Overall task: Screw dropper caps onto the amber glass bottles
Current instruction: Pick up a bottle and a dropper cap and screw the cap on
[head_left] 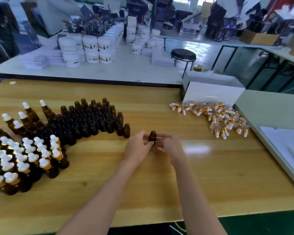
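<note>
At the centre of the frame an uncapped amber bottle (152, 136) is held upright, pinched by the fingers of the left hand (137, 148). The right hand (171, 146) is curled against the bottle's right side; what it grasps cannot be told. On the wooden table (159, 184), open bottles (92, 119) are massed at centre left and loose dropper caps (217, 116) are heaped at right.

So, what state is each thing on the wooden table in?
Small amber glass bottle in hand: upright, uncapped.
Left hand: pinches it.
Right hand: touches it; grip unclear.
Middle amber bottles: uncapped.
Left amber bottles: capped.
White and gold dropper caps: loose pile.
</note>
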